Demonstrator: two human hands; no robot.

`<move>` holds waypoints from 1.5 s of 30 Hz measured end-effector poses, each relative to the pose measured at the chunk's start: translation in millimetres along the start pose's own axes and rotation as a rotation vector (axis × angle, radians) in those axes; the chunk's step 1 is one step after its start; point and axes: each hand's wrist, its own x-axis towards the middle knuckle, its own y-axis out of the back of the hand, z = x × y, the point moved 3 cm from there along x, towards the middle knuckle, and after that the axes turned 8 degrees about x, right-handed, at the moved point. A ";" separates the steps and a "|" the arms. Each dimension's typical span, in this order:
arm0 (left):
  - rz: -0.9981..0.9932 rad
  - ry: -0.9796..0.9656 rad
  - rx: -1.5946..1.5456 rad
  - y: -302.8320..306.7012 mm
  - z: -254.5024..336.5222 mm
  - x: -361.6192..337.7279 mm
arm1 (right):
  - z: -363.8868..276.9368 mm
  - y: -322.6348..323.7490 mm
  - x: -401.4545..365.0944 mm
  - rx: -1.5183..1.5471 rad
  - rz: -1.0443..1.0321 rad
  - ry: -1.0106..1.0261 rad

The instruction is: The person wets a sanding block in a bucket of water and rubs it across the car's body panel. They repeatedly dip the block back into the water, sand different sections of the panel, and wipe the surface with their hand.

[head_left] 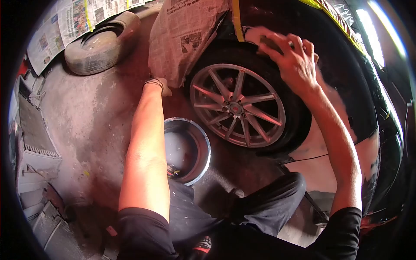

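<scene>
My right hand (297,60) is closed around a small brownish sanding block (269,44), pressed to the car's body panel above the wheel. Pale, smoothed patches (316,138) show on the dark panel behind the wheel. Below the hand is the multi-spoke alloy wheel (235,108) with its black tyre. My left hand (164,87) looks curled at the lower edge of a newspaper sheet (180,47) that covers the panel ahead of the wheel. Whether it grips the paper is hidden.
A round bucket (207,151) of cloudy liquid stands between my left forearm and the wheel. A loose tyre (93,54) lies at the upper left. Grey car parts (39,143) line the left side. Yellow tape (237,21) edges the newspaper masking.
</scene>
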 end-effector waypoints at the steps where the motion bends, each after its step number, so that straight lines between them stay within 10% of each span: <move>1: -0.003 -0.012 -0.004 1.2 2.3 2.5 | 2.0 -1.9 10.8 0.011 0.012 0.004; 45: -0.020 0.030 -0.119 -10.4 -16.9 -5.6 | -4.6 -5.5 9.9 -0.027 -0.063 0.087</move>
